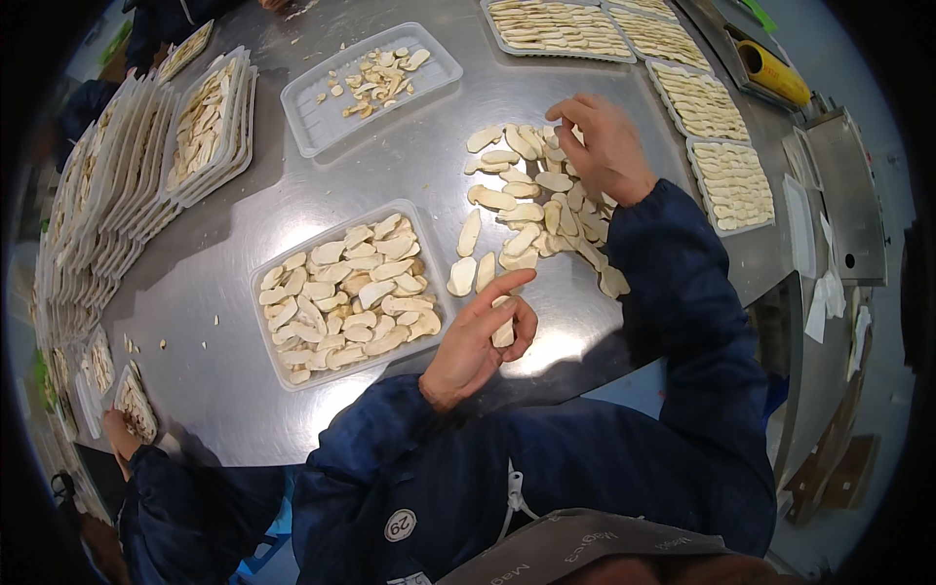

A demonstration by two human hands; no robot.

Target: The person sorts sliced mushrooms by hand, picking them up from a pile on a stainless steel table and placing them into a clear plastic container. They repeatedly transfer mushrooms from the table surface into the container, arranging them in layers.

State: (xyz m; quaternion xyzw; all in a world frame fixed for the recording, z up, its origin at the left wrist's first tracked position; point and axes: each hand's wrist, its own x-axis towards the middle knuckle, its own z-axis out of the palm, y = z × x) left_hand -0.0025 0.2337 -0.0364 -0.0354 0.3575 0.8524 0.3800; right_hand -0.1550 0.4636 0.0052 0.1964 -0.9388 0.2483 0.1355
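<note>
My left hand [479, 336] holds a pale mushroom slice [503, 325] in its curled fingers, with the index finger stretched out, just right of a plastic tray [428, 241] full of overlapping slices. My right hand [603, 146] hovers at or over the upper right of a loose pile of sliced mushrooms [521, 212] on the steel table [409, 172]. Its thumb and index finger are apart; a pale bit shows near the thumb, and whether the hand grips it cannot be told. A few slices lie singly at the pile's lower left.
A tray [303, 135] with small mushroom pieces stands further back. Trays of neatly rowed slices [713, 102] line the back right, beside a yellow film roll [771, 73]. Tall stacks of filled trays [131, 168] stand left. A co-worker's hand [121, 439] touches a small tray at lower left.
</note>
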